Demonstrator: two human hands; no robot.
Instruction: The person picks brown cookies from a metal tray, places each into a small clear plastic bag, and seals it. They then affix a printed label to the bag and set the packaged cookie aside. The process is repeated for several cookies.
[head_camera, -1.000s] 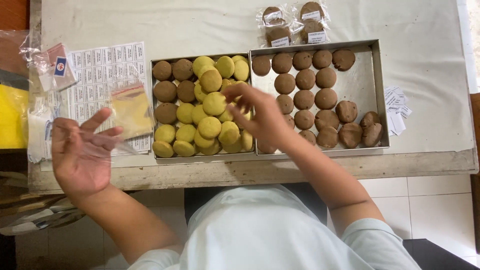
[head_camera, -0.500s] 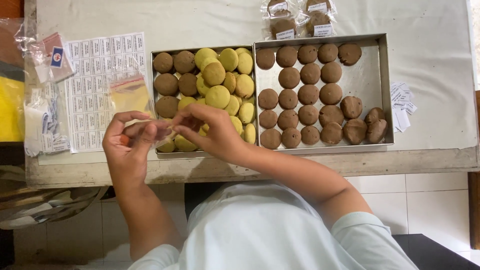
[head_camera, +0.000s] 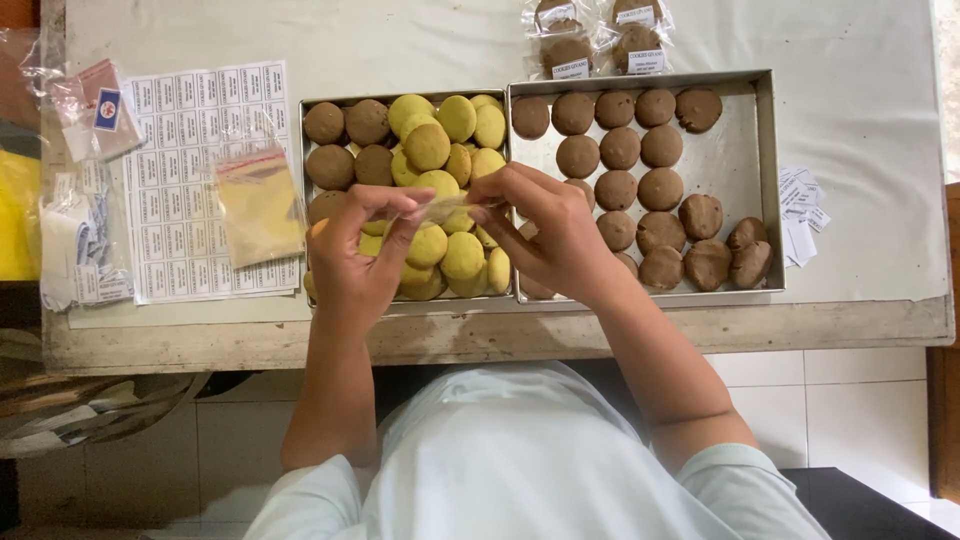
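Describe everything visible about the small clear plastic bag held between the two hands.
The small clear plastic bag is thin, glossy and see-through, stretched sideways between the left hand and the right hand, both pinching it with their fingertips. It hangs above the square metal tray of yellow and brown cookies, touching only the fingers. Whether anything is inside cannot be told.

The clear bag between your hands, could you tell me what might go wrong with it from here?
The clear bag is thin and stretched between the left hand and right hand, so it could tear. It hangs right above the yellow cookies in the left tray, so a slip might knock or crush some.
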